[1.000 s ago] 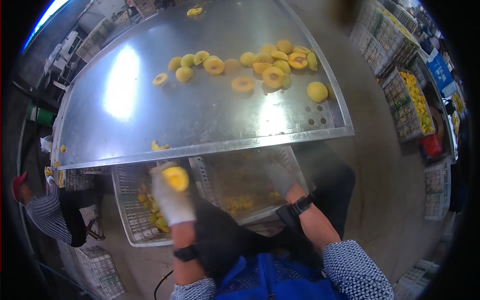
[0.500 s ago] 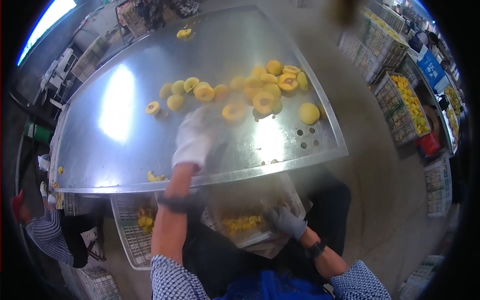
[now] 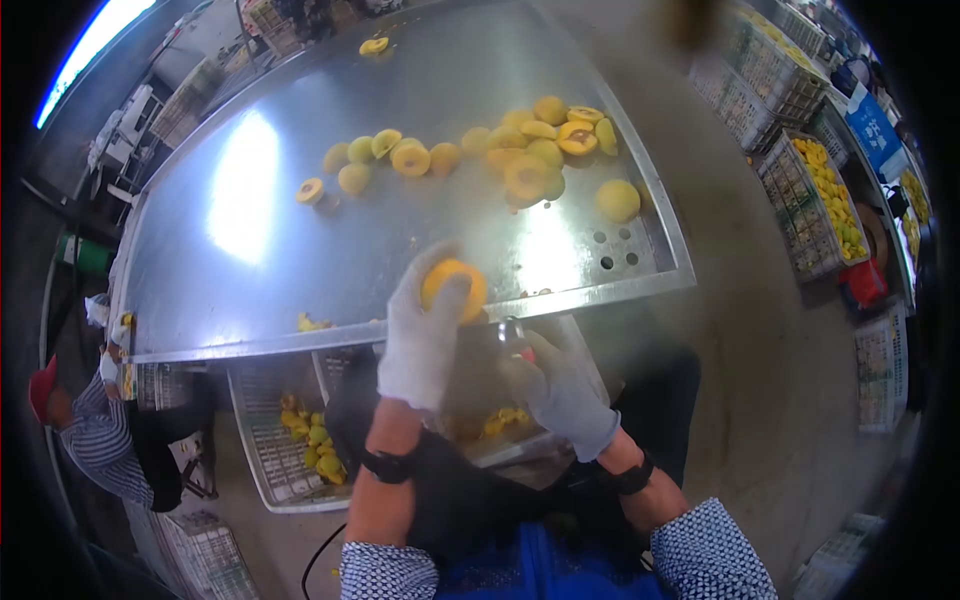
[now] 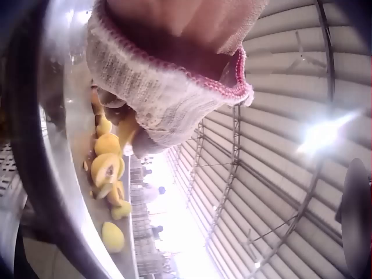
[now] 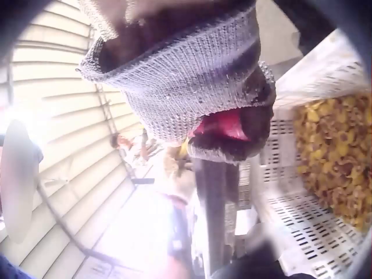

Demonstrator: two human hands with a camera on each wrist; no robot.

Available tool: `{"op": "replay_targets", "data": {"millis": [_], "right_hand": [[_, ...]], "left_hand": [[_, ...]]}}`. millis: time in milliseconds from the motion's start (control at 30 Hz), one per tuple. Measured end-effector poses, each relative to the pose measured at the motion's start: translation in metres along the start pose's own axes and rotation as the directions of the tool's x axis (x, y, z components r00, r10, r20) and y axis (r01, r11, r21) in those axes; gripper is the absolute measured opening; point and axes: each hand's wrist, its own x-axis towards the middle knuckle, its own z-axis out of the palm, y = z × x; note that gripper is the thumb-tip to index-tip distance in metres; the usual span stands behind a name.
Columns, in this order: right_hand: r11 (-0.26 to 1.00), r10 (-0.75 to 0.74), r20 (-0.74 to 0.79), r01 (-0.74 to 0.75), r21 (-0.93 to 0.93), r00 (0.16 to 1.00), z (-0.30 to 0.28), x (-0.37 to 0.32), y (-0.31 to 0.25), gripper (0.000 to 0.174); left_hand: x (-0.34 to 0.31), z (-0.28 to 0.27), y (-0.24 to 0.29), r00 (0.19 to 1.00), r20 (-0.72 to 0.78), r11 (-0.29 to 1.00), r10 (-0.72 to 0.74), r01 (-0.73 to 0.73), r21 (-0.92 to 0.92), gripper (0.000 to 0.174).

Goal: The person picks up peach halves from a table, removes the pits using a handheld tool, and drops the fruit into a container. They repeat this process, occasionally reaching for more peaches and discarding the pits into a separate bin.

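My gloved left hand (image 3: pixel 415 345) grips a yellow peach half (image 3: pixel 474 283) above the table's front edge, thumb across its cut face. In the left wrist view, part of that peach shows below the white glove. Just to the right, my gloved right hand (image 3: pixel 570 405) holds a small tool (image 3: pixel 509 332) with a shiny metal end and a red handle (image 5: pixel 224 125); its exact kind is unclear. The metal end points toward the peach half, a short gap away. Several peach halves and peaches (image 3: pixel 410 158) lie farther back on the metal table (image 3: pixel 340 265).
Below the table edge stand white plastic crates; the left crate (image 3: pixel 262 440) holds peach pieces, the one between my knees holds yellow scraps (image 5: pixel 337 157). A person in a red cap (image 3: pixel 42 390) sits at left. Stacked crates (image 3: pixel 760 75) stand at right.
My left hand went from over the left crate with a peach half, out over the table, then back with another half from there. My right hand rose toward it with the tool.
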Motion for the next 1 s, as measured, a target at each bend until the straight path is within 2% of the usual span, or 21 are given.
{"op": "replay_targets", "data": {"millis": [100, 133, 233, 333, 400, 500, 600, 633, 733, 833, 900, 1000], "right_hand": [[0.998, -0.027, 0.018, 0.028, -0.060, 0.999, 0.018, -0.002, -0.018, 0.035], [0.997, -0.026, 0.000, 0.025, -0.069, 1.000, 0.023, -0.004, -0.019, 0.035], [0.993, -0.011, -0.027, 0.008, -0.116, 1.000, 0.031, -0.012, -0.011, 0.033], [0.992, 0.021, -0.032, -0.025, -0.126, 0.999, 0.036, -0.017, -0.002, 0.034], [0.992, 0.057, -0.022, -0.059, -0.111, 0.998, 0.037, -0.019, 0.002, 0.035], [0.998, 0.047, 0.026, -0.047, -0.029, 0.999, 0.038, -0.022, 0.012, 0.039], [0.971, 0.122, 0.178, -0.154, 0.183, 0.976, 0.035, -0.027, 0.020, 0.036], [0.951, 0.142, 0.227, -0.197, 0.240, 0.964, 0.033, -0.028, 0.020, 0.041], [0.856, 0.186, 0.353, -0.328, 0.400, 0.917, 0.029, -0.032, 0.021, 0.053], [0.709, 0.219, 0.444, -0.455, 0.540, 0.869, 0.029, -0.034, 0.029, 0.055], [0.581, 0.240, 0.527, -0.555, 0.595, 0.815, 0.022, -0.036, 0.031, 0.055], [0.683, 0.231, 0.416, -0.451, 0.574, 0.880, 0.021, -0.040, 0.028, 0.054]], "left_hand": [[-0.036, 0.007, -0.017, 0.999, -0.027, 0.966, -0.048, 0.039, -0.255, 0.048], [-0.045, 0.012, -0.017, 0.997, -0.073, 0.965, -0.031, 0.010, -0.263, 0.061], [-0.060, 0.018, -0.025, 0.996, -0.063, 0.885, -0.059, 0.023, -0.465, 0.059], [-0.068, 0.023, -0.023, 0.995, -0.075, 0.879, -0.063, 0.020, -0.477, 0.044], [-0.067, 0.022, -0.027, 0.999, -0.050, 0.900, -0.018, -0.006, -0.435, 0.042], [-0.064, 0.015, -0.030, 0.997, 0.075, 0.923, -0.016, 0.044, -0.383, 0.049], [-0.063, 0.011, -0.026, 0.980, 0.186, 0.928, -0.064, 0.128, -0.351, 0.054], [-0.062, 0.011, -0.025, 0.973, 0.214, 0.927, -0.082, 0.153, -0.342, 0.054], [-0.063, 0.014, -0.029, 0.972, 0.234, 0.952, -0.039, 0.108, -0.287, 0.056], [-0.061, 0.017, -0.026, 0.967, 0.256, 0.917, -0.012, 0.113, -0.383, 0.056], [-0.063, 0.021, -0.032, 0.962, 0.267, 0.869, -0.053, 0.176, -0.462, 0.055], [-0.067, 0.028, -0.037, 0.950, 0.270, 0.718, -0.157, 0.297, -0.630, 0.052]]}}
